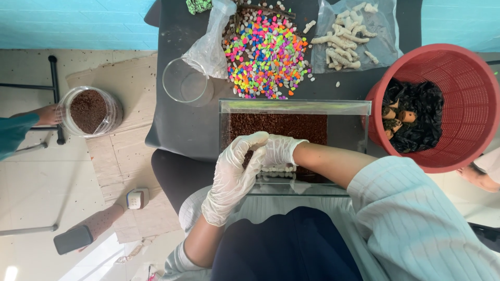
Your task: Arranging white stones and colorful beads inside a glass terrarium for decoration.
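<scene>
A person w/ both hands in thin white gloves works inside a clear glass tank point(345, 106) set on a dark table point(177, 125). Tank floor is already covered w/ a layer of red-brown gravel point(281, 125) across most of its width, the right end looking thinner or bare; a short row of white pebbles point(277, 169) lies along the near wall, just under the hands, so judging by that the stone layout is barely begun and most of the gravel bed is unadorned. The left hand point(232, 182) hangs over the tank's near edge, fingers straight and pressed together, thumb alongside; can't tell if it pinches anything. The right hand point(279, 150) is inside the tank, fingers curled down toward the white pebbles; whether it grips one is hidden by the left hand. Beyond the tank's far wall: a heap of neon-coloured pebbles point(265, 49) spilled from a plastic bag, w/ an empty round glass bowl point(186, 82) to the tank's far left. Far right of the tank, pale coral-like pieces point(344, 44) on a clear bag. Right of the tank, touching its corner, a red mesh basket point(469, 73) holds dark bits and a few tan cylinders. Well left of the tank, on the floor, a plastic jar of brown gravel point(89, 110) held by another person's hand point(47, 114).
</scene>
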